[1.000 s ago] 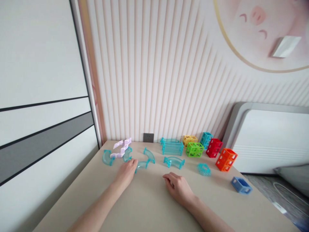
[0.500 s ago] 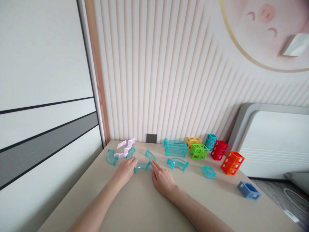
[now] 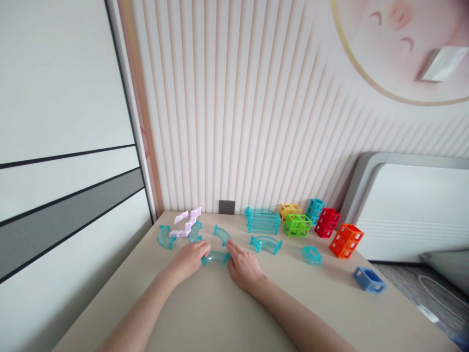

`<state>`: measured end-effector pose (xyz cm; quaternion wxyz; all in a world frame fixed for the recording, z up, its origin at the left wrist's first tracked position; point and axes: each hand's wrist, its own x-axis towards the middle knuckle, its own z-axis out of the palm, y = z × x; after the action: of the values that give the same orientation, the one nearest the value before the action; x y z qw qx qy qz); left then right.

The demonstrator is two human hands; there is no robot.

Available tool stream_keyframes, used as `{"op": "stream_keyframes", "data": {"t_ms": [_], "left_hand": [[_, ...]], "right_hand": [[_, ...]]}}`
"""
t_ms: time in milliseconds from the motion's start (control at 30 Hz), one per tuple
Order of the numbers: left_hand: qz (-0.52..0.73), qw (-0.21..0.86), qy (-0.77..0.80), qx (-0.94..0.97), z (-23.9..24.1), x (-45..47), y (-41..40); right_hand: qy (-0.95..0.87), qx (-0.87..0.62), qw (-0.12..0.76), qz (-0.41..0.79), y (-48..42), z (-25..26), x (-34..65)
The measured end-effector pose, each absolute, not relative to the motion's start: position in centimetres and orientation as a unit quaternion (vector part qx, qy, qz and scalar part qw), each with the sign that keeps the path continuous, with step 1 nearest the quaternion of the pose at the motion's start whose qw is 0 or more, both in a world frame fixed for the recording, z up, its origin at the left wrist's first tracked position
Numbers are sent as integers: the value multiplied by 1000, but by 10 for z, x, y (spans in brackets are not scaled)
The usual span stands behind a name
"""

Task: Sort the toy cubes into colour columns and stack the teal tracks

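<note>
A clear teal curved track piece (image 3: 215,257) lies on the table between my two hands. My left hand (image 3: 189,257) has its fingers curled together at the left end of this piece, partly hiding that end. My right hand (image 3: 245,266) rests at its right end, with the index and middle fingers stretched forward. Those fingertips reach the lower end of a second teal curved track piece (image 3: 222,235), just behind the first. Another teal curved piece (image 3: 195,231) lies behind my left hand, beside lilac zigzag pieces (image 3: 187,225). One more teal curve (image 3: 166,238) is farther left.
To the right are another teal curve (image 3: 266,244), teal straight pieces (image 3: 264,223) and a teal ring-like piece (image 3: 311,255). Green (image 3: 297,225), yellow (image 3: 290,211), red (image 3: 327,223), orange (image 3: 346,240) and blue (image 3: 369,279) open-frame blocks stand beyond. A ribbed wall (image 3: 205,122) borders the table.
The track piece between my hands has come slightly nearer to me. The second curved piece has turned and shifted left at my right fingertips. The whole view has shifted a little.
</note>
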<state>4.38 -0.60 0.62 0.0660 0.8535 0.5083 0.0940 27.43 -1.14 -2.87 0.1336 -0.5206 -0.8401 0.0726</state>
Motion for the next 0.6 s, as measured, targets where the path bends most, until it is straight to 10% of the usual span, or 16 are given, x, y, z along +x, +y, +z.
{"op": "stream_keyframes", "data": {"t_ms": [600], "left_hand": [[395, 15, 437, 808, -17, 67, -6]], "right_hand": [[-841, -448, 297, 61, -24, -7, 310]]}}
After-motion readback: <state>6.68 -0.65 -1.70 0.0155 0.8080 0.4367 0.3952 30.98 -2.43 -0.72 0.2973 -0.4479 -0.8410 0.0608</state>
